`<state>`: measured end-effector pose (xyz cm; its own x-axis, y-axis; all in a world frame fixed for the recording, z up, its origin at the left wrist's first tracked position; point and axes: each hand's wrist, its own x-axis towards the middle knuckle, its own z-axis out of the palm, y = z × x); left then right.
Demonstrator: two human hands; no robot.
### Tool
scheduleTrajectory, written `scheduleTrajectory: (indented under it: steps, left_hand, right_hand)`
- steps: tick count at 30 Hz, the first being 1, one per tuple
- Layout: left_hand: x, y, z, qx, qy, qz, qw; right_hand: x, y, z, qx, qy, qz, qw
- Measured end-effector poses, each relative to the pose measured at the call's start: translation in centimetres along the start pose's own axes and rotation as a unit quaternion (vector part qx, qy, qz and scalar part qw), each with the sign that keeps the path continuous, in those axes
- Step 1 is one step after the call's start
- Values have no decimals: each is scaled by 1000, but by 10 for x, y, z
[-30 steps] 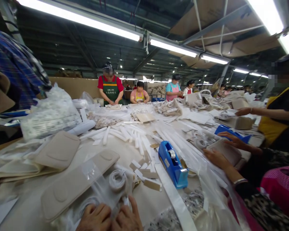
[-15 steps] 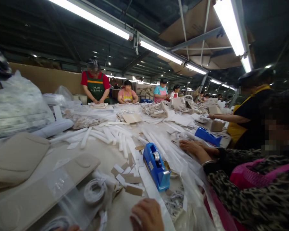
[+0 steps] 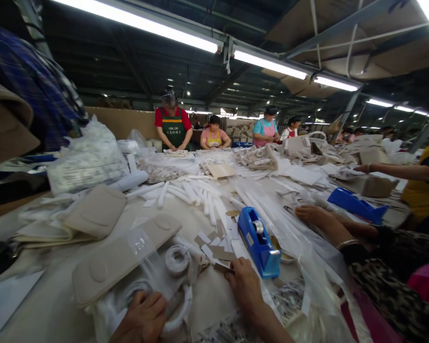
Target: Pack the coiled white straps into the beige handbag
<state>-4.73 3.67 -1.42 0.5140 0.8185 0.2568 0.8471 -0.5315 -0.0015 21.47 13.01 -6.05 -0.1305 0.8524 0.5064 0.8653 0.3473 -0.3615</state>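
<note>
My left hand point(image 3: 143, 314) is low in the view with its fingers curled, beside a clear plastic bag point(image 3: 157, 274) and a white coil point(image 3: 137, 288). What its fingers hold is hidden. My right hand point(image 3: 246, 281) pinches the end of a small brown card piece point(image 3: 222, 268) at the edge of a pile of white and brown card pieces point(image 3: 214, 240). Just right of that hand stands a blue tape dispenser point(image 3: 259, 245). A beige padded panel point(image 3: 117, 259) lies partly under the plastic. Another white coil point(image 3: 178, 259) sits near it.
A co-worker's hands point(image 3: 314, 216) rest on clear plastic sheeting at the right, near a second blue dispenser point(image 3: 357, 205). White foam tubes point(image 3: 189, 190) lie mid-table. Folded beige pieces point(image 3: 96, 212) and a stuffed clear bag point(image 3: 87, 159) are at the left. Several people work across the table.
My right hand has reached forward to the card pieces and closed on one. My left hand has come further into view. The camera has turned left.
</note>
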Motion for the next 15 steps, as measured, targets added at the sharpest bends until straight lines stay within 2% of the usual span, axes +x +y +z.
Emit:
scheduleTrajectory:
  steps: [6, 9, 12, 15]
  left_hand:
    - [-1, 3, 2, -17, 8, -2, 1000]
    - [-2, 4, 2, -35, 19, -9, 999]
    - [-2, 6, 4, -51, 20, -9, 998]
    - [-1, 5, 8, -59, 4, -13, 998]
  right_hand:
    - [6, 7, -6, 104, -56, 35, 992]
    - [10, 7, -13, 186, -80, 90, 975]
    - [12, 5, -20, 285, -110, 163, 938]
    - [8, 1, -26, 382, -147, 227, 884]
